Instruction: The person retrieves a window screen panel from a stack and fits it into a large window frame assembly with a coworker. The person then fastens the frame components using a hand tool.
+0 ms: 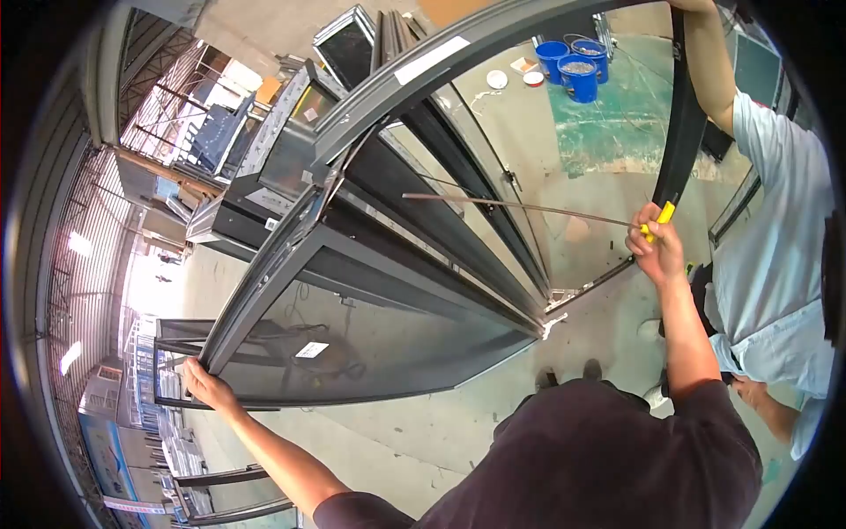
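Note:
My left hand (210, 385) grips the lower outer corner of a dark grey window sash (264, 331) with a mesh or tinted panel and a small white label. The sash stands swung out from a large dark frame (388, 93). My right hand (656, 249) is raised at the right, closed round a yellow handle (659, 222). From that hand a long thin brownish rod (520, 208) points left across the frame opening. The handle lies at an angle to the rod, and I cannot make out the tool's exact kind.
A co-worker in a light blue shirt (767, 256) stands at the right, one arm up at the frame. Blue buckets (578, 81) stand on a green floor patch (608, 132). Stacked frames (291, 119) are at the back left. More dark frames (220, 480) are at lower left.

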Demonstrator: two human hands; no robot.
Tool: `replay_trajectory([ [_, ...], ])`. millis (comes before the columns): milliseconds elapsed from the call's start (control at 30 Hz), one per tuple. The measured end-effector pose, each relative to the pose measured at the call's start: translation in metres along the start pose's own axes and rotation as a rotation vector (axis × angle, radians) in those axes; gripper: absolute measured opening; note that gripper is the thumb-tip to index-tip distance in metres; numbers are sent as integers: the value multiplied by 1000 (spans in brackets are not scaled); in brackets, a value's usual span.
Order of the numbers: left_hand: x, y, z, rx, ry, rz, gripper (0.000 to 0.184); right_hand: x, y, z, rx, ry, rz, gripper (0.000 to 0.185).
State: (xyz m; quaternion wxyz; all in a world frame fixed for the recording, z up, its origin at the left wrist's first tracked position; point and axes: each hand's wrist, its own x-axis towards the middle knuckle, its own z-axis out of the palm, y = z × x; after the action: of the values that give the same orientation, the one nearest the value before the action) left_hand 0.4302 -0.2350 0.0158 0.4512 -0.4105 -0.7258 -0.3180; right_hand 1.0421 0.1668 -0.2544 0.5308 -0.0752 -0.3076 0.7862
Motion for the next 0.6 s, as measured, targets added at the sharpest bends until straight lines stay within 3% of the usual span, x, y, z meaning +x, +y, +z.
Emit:
replay_trajectory([
  [300,2,22,1,6,27,10,38,-2,4,9,-113,-1,67,15],
  [600,2,16,0,-49,3,-21,39,2,4,18,11,-33,39,15],
])
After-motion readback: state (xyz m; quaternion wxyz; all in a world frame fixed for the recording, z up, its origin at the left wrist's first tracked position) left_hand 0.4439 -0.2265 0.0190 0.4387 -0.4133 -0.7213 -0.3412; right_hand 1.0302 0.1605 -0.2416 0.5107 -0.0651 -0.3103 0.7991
